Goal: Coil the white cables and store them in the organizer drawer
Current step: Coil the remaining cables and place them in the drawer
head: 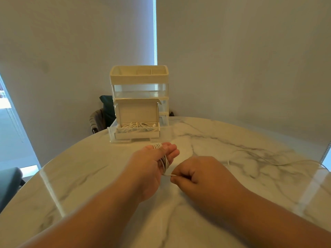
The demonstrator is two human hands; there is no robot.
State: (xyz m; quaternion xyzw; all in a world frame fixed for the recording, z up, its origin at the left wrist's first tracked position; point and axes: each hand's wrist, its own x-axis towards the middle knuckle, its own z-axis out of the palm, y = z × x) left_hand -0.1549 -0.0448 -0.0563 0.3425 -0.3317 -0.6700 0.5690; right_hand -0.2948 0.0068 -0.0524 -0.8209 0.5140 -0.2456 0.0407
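Winding the white cable [165, 162] round our left hand [152, 163], we hold its fingers straight as a spool so the loops come out even; our right hand [195, 174] pinches the free end taut. The drawer [111, 134] stands open ahead on the worktop [232, 185], ready for the coil.

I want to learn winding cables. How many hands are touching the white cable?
2. The left hand has the white cable wound round its straight fingers; the right hand pinches its loose strand just beside the left palm.
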